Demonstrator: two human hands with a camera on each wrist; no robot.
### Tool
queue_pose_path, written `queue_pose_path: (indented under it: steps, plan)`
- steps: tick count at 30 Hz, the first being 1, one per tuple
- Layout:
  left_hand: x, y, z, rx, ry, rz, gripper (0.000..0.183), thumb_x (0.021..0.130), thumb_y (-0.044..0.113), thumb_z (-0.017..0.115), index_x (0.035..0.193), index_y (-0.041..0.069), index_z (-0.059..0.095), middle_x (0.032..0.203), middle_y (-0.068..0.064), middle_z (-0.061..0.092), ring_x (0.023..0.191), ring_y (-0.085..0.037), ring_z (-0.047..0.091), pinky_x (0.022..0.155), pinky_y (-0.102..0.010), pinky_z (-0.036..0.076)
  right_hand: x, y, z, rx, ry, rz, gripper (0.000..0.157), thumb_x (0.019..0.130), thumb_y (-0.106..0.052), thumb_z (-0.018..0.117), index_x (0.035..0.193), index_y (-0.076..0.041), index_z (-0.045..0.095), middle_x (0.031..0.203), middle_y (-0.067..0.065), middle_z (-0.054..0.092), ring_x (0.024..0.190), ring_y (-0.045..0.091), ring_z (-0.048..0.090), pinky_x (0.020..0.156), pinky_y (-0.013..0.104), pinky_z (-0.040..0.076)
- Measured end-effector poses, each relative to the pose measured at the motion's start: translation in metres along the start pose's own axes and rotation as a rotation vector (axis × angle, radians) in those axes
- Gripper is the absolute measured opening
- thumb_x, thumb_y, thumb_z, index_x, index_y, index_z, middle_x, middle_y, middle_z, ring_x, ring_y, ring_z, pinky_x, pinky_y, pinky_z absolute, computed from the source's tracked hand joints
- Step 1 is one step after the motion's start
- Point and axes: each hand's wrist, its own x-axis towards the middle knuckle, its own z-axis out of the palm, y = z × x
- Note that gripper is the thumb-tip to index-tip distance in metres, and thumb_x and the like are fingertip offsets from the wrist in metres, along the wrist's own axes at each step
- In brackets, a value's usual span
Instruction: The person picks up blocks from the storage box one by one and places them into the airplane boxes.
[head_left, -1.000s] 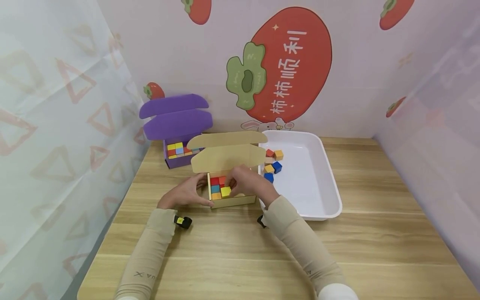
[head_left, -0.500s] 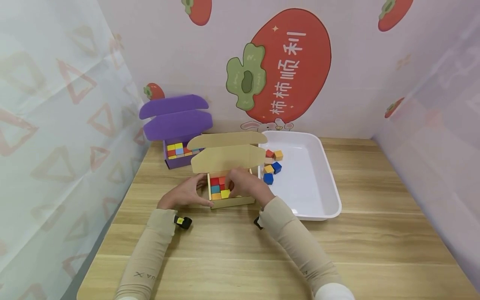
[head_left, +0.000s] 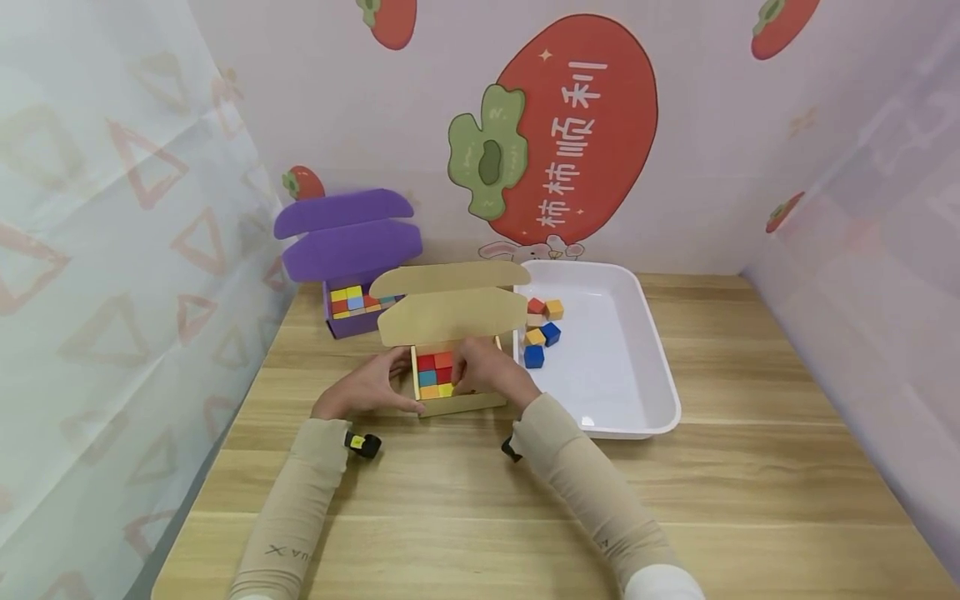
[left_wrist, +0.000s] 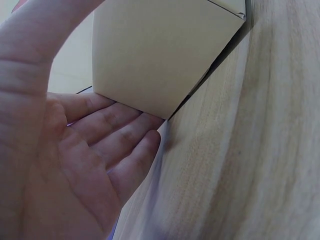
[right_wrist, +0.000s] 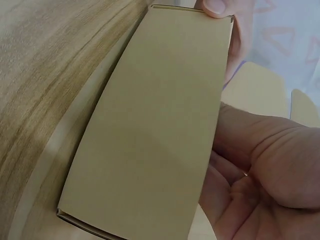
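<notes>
A pale yellow cardboard box [head_left: 461, 406] stands on the table, its lid [head_left: 453, 315] raised. My left hand [head_left: 367, 387] grips its left end, thumb at the front corner. In the left wrist view, that hand's fingers [left_wrist: 125, 132] lie against the box's far edge. My right hand [head_left: 486, 371] reaches down into the box over its right part. Beside its fingers sits a yellow block [head_left: 446, 390], partly covered. Red, orange and teal blocks [head_left: 427, 377] fill the box's left part. The box wall [right_wrist: 145, 115] hides the right fingertips in the right wrist view, so what they hold cannot be seen.
To the right, a white tray [head_left: 670, 400] holds several loose blocks [head_left: 534, 357], all by its left side. Behind on the left, a purple box [head_left: 352, 327] with its lid up contains more coloured blocks. The printed backdrop [head_left: 697, 200] rises behind the table [head_left: 450, 517].
The yellow block, which stood a little proud by my right fingers, now sits lower, level with its neighbours. My right hand has shifted slightly and covers more of it. The left hand stays on the box.
</notes>
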Motion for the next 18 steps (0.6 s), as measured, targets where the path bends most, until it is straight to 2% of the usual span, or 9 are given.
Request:
queue_pose_path:
  steps: [4, 7, 11, 14, 18]
  plan:
    - [0.0, -0.001, 0.0, 0.002, 0.005, -0.006, 0.114, 0.074, 0.043, 0.098, 0.162, 0.01, 0.035, 0.163, -0.01, 0.047, 0.155, -0.036, 0.042, 0.129, -0.056, 0.034, -0.007, -0.003, -0.005, 0.001, 0.007, 0.028, 0.007, 0.089, -0.01, 0.086, 0.083, -0.01, 0.081, 0.084, 0.001, 0.074, 0.079, 0.019, 0.064, 0.072, 0.027, 0.06]
    - [0.001, -0.002, 0.001, -0.009, 0.005, -0.016, 0.117, 0.072, 0.046, 0.099, 0.163, 0.011, 0.034, 0.163, -0.007, 0.047, 0.155, -0.034, 0.041, 0.13, -0.055, 0.034, -0.017, -0.005, -0.018, 0.014, 0.04, 0.05, 0.003, 0.092, -0.013, 0.083, 0.093, -0.01, 0.082, 0.091, 0.003, 0.075, 0.083, 0.02, 0.064, 0.075, 0.029, 0.061]
    - [0.0, -0.001, 0.001, -0.021, 0.007, -0.022, 0.12, 0.07, 0.047, 0.099, 0.163, 0.01, 0.033, 0.163, -0.007, 0.047, 0.156, -0.033, 0.04, 0.131, -0.055, 0.032, -0.031, 0.001, -0.047, 0.051, 0.116, 0.049, 0.011, 0.095, -0.014, 0.081, 0.103, -0.007, 0.081, 0.1, 0.006, 0.077, 0.089, 0.021, 0.069, 0.08, 0.032, 0.064]
    - [-0.001, -0.001, 0.0, -0.025, 0.004, -0.015, 0.119, 0.07, 0.045, 0.099, 0.163, 0.009, 0.033, 0.164, -0.008, 0.046, 0.156, -0.033, 0.039, 0.131, -0.055, 0.031, -0.039, 0.012, -0.072, 0.021, 0.182, 0.06, 0.017, 0.094, -0.016, 0.081, 0.107, -0.005, 0.081, 0.103, 0.009, 0.079, 0.091, 0.021, 0.072, 0.083, 0.035, 0.065]
    - [-0.001, -0.002, -0.002, -0.019, 0.001, -0.014, 0.118, 0.071, 0.046, 0.099, 0.163, 0.01, 0.034, 0.163, -0.007, 0.046, 0.157, -0.033, 0.039, 0.131, -0.055, 0.031, -0.047, 0.034, -0.099, -0.02, 0.244, 0.15, 0.025, 0.094, -0.018, 0.081, 0.113, -0.003, 0.08, 0.108, 0.014, 0.079, 0.091, 0.025, 0.073, 0.084, 0.04, 0.066]
